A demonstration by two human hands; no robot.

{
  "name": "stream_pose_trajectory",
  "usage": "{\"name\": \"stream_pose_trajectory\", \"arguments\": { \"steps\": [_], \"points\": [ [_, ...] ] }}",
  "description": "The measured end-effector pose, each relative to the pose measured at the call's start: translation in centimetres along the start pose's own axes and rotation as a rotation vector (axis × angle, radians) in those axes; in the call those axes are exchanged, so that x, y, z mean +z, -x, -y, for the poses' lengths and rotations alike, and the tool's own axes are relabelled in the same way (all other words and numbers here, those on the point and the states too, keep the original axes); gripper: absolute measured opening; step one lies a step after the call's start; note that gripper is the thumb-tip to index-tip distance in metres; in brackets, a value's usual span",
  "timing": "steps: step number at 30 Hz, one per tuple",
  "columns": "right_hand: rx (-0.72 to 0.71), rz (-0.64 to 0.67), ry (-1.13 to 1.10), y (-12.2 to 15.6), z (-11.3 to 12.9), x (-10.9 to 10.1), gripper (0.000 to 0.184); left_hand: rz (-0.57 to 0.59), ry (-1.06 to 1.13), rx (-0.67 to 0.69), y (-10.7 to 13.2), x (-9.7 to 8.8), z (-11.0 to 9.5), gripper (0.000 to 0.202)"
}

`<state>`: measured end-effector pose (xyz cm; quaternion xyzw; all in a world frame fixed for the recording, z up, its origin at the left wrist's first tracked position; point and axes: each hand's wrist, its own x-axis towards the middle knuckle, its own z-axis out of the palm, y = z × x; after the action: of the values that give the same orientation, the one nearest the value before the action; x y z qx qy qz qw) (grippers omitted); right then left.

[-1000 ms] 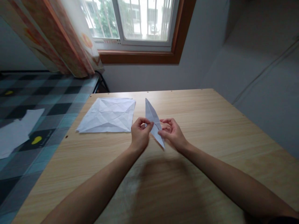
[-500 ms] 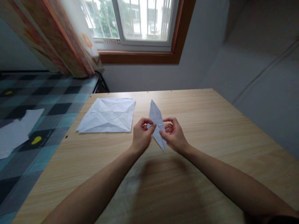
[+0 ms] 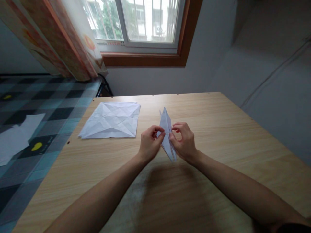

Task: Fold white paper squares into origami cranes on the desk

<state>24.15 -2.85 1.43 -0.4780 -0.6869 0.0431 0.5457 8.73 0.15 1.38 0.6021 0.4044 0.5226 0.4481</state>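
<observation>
A narrow diamond of folded white paper is held above the table between both hands, its long points facing away from and toward me. My left hand pinches its left side between thumb and fingers. On the opposite edge, my right hand pinches the paper with its thumb and forefinger. Some layers stand apart at the near and far points. The underside of the folded paper is hidden.
A creased white paper sheet lies at the table's back left. The wooden table stands by a window. To the left, loose white paper rests on a checked cloth.
The folded paper has turned slightly and its layers have spread, so extra points now show at both ends. My right hand's fingers have shifted along its edge.
</observation>
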Motion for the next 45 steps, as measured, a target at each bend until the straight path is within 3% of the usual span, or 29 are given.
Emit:
{"name": "stream_pose_trajectory", "arguments": {
  "steps": [3,8,12,21,33,40,43,45],
  "points": [
    [0.147,0.028,-0.134,0.0,-0.2,0.1,0.015,-0.016,0.045,-0.017,-0.1,0.1,0.0,0.008],
    [0.552,-0.001,-0.434,-0.2,-1.1,0.4,0.019,0.009,0.185,-0.081,-0.3,0.2,-0.1,0.013],
    [0.703,0.03,-0.681,-0.6,-1.5,0.5,0.024,0.029,0.262,-0.124,-0.5,0.1,0.0,0.016],
    [0.772,0.094,-0.854,-0.9,-1.8,0.4,0.023,0.048,0.264,-0.129,-0.6,-0.1,-1.0,0.012],
    [0.816,0.141,-0.935,-1.3,-1.6,0.2,0.025,0.022,0.383,-0.182,-0.7,-0.3,0.0,0.013],
    [0.857,0.276,-1.051,-1.3,-1.6,0.1,0.044,0.065,0.465,-0.211,-0.8,-0.4,-0.2,0.015],
    [0.853,0.25,-1.071,-1.2,-1.8,0.3,0.048,0.08,0.452,-0.184,-0.6,-0.3,-0.1,0.024],
    [0.833,0.243,-1.073,-1.0,-1.9,0.5,0.045,0.073,0.444,-0.162,-0.6,-0.2,0.1,0.043]
  ]
}}
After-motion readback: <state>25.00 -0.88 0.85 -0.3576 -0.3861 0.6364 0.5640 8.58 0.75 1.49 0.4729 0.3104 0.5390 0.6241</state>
